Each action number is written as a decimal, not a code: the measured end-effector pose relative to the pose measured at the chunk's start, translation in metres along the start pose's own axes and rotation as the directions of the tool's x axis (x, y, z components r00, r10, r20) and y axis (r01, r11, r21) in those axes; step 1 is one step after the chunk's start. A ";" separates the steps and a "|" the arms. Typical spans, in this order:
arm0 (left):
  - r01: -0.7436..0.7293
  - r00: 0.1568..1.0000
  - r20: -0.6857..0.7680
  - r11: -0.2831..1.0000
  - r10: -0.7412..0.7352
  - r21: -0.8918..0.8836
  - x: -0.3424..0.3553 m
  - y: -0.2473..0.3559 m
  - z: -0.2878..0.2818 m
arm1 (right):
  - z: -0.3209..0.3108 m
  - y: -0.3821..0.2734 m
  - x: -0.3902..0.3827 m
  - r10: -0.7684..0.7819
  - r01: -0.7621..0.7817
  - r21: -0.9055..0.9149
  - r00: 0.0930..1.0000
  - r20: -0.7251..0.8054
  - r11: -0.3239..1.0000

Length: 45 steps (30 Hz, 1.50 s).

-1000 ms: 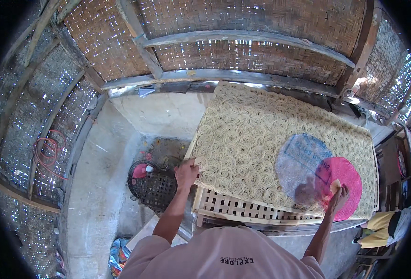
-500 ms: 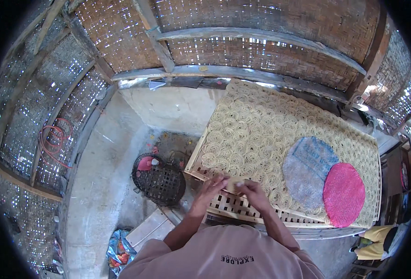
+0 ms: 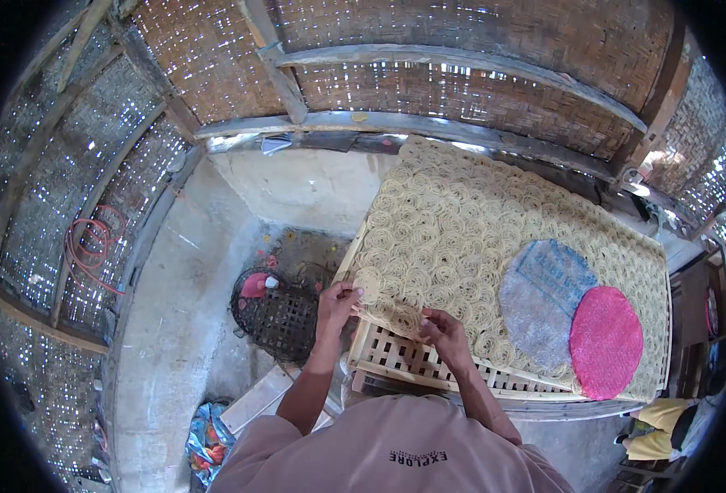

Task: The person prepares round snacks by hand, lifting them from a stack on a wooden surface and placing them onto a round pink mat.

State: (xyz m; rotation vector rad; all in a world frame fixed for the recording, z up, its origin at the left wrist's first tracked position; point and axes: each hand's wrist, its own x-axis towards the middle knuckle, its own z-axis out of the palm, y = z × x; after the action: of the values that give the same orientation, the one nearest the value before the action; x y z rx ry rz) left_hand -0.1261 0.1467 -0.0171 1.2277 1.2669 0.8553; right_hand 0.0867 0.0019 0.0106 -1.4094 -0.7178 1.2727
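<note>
Rows of pale yellow noodle coils (image 3: pixel 441 214) cover a large slatted tray (image 3: pixel 379 348). At the tray's near left corner, my left hand (image 3: pixel 336 312) is closed, its thumb and fingers pinching the edge of a pale, flat round piece (image 3: pixel 368 283) that looks smoother than the coils around it. My right hand (image 3: pixel 446 335) sits further right along the near edge, fingertips pinched on the rim of a darker noodle coil (image 3: pixel 401 315). A grey-blue round woven mat (image 3: pixel 544 300) and a pink round one (image 3: pixel 606 341) lie on the coils at the right, overlapping.
A dark woven basket (image 3: pixel 277 324) with a pink item (image 3: pixel 254 285) stands on the floor left of the tray. Near it lie a pale board (image 3: pixel 256 400) and a blue plastic bag (image 3: pixel 208 440). A person's yellow-clothed legs (image 3: pixel 657 427) show at lower right. Woven walls surround the space.
My hands, close together over the near edge, have moved apart. The left went up and left to the corner; the right moved slightly. More slats show between them.
</note>
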 end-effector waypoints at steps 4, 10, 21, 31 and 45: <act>-0.168 0.967 -0.084 0.847 0.242 0.504 0.000 -0.021 -0.008 | -0.012 0.000 -0.014 0.019 -0.024 -0.051 0.996 -0.088 0.998; -0.195 0.933 -0.066 0.655 0.353 0.730 -0.006 -0.003 0.012 | -0.045 0.007 -0.027 -0.073 0.049 -0.103 0.966 -0.247 0.993; -0.242 0.947 -0.085 0.865 0.308 0.440 -0.033 -0.052 -0.023 | -0.231 0.015 -0.080 -0.601 -0.458 -0.742 0.439 -0.668 0.490; -0.186 0.963 -0.105 0.896 0.247 0.402 -0.049 -0.033 0.000 | -0.310 0.064 -0.106 -0.655 -0.561 -0.790 0.504 -0.563 0.247; -0.165 0.979 -0.063 0.932 0.195 0.323 -0.077 -0.008 0.027 | -0.168 0.024 -0.033 -0.700 -0.017 -0.975 0.693 -0.172 0.223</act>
State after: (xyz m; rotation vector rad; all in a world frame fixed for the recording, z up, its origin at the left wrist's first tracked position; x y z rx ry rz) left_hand -0.1138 0.0660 -0.0110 1.5951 1.4216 0.8720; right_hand 0.2320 -0.0852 -0.0230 -2.2259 -1.3507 -0.2722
